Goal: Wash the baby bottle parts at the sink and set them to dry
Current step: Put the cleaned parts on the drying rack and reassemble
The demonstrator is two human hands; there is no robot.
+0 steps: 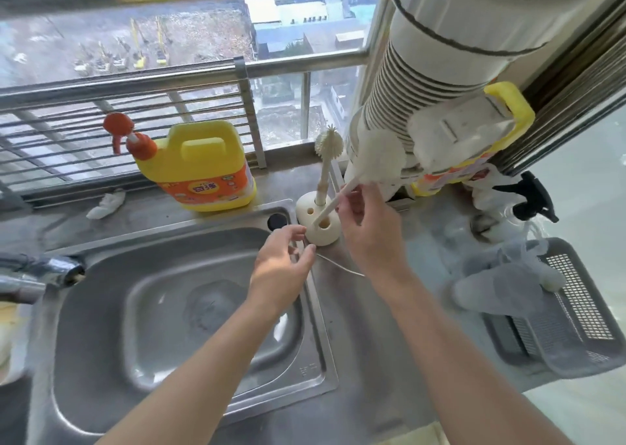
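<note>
The right hand [369, 227] grips the sponge bottle brush [376, 160] by its handle, whose tip is at a hole of the brush stand [318, 224]. The left hand [284, 258] touches the stand's front by a thin wire [342, 266]; I cannot tell if it pinches it. Blurred clear bottle parts [501, 285] lie right of the stand on a grey basket [582, 326], so washing looks done; stowing brushes seems all that remains

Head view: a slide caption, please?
Right hand holds white sponge bottle brush at cream round brush stand; left hand beside it.
</note>
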